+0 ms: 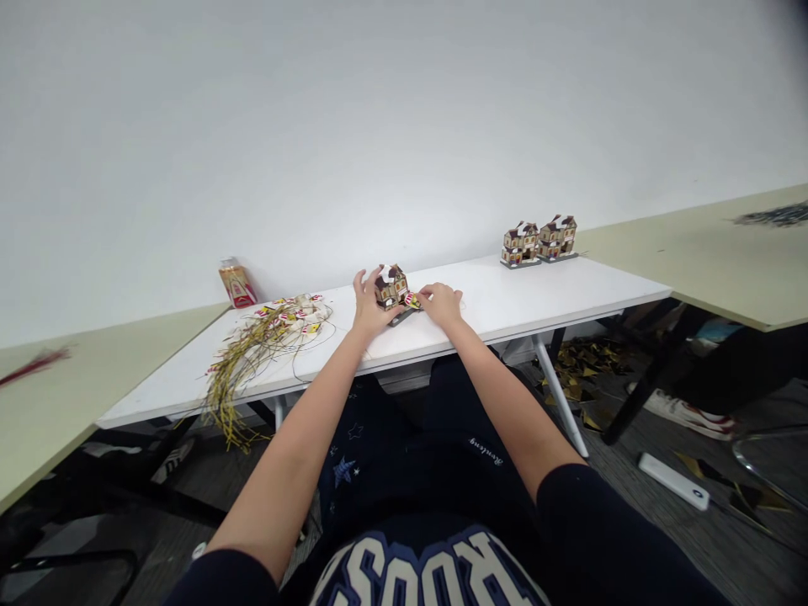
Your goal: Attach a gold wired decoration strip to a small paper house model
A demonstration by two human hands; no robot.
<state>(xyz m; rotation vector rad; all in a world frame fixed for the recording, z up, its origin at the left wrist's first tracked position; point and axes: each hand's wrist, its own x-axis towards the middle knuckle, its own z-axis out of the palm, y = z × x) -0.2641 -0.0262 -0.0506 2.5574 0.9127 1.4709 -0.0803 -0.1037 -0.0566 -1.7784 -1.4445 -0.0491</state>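
We noted a smooth, matt white table, a printed, card-like model house, glossy gold wire strands, and a shiny drinks can.
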